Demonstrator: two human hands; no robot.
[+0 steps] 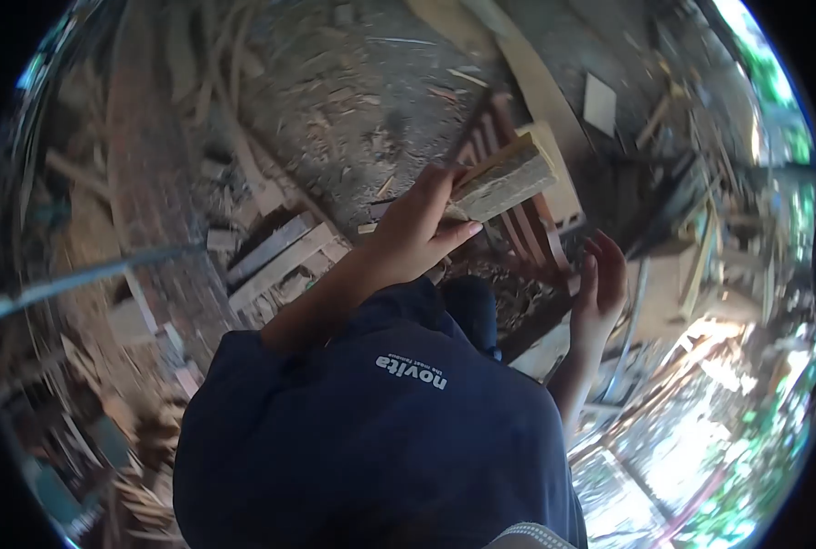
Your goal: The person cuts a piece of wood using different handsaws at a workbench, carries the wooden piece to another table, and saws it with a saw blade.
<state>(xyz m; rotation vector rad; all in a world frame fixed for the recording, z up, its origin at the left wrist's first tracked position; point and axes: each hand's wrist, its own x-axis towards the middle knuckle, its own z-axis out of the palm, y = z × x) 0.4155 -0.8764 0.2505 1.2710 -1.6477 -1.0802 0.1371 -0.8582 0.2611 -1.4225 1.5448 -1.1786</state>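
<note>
My left hand (414, 227) grips one end of a short wooden block (509, 183), with the thumb along its near side. The block has a rough grey face and a yellowish edge, and it points away to the right. To the right, my right hand (602, 279) is raised with its fingers loosely bent and nothing visible in it. Beneath the block stands a reddish-brown slatted wooden frame (524, 229), partly hidden by it. A pale flat board (563, 192) lies against that frame.
Stacked wood offcuts (280, 247) lie left of my left arm. A long wide plank (156, 174) runs along the left side. Chips and scraps litter the dirt floor (335, 119). A pale rectangular piece (600, 102) lies at the far right, with more timber beyond.
</note>
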